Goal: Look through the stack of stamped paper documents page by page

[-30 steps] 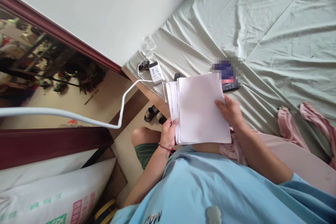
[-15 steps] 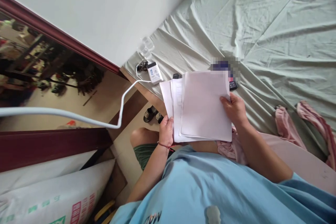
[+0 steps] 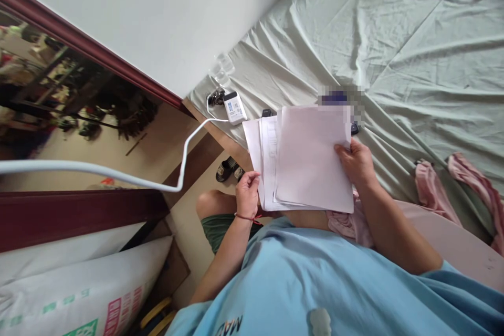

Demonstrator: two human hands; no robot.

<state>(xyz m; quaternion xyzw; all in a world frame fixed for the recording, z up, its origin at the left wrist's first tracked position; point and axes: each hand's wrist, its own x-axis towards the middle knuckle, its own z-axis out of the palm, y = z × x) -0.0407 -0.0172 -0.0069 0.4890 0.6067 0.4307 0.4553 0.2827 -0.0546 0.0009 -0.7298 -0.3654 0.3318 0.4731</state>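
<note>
A loose stack of paper sheets [image 3: 315, 157] is held over my lap, its upper sheets blank and its left edges fanned out. On the stack's right edge my right hand [image 3: 357, 163] is closed, thumb on top and the other fingers underneath. My left hand [image 3: 248, 191], with a red cord at its wrist, has curled fingers pinched at the left edge of the lowest-lying sheet [image 3: 254, 142]. One sheet under the top ones carries faint printing. Behind the paper, part of a dark blue item [image 3: 334, 97] is blurred out.
A white device [image 3: 235, 107] with a cable [image 3: 185, 155] sits at the corner of the bed [image 3: 413, 63]. Clear plastic containers [image 3: 222, 68] stand behind it. Pink cloth [image 3: 433, 189] lies at right. Slippers [image 3: 225, 169] are on the floor; white sacks [image 3: 79, 283] fill the lower left.
The paper stack and my right hand have shifted slightly right. My left fingers have curled and slid toward the sheet's outer edge, covering less of the paper.
</note>
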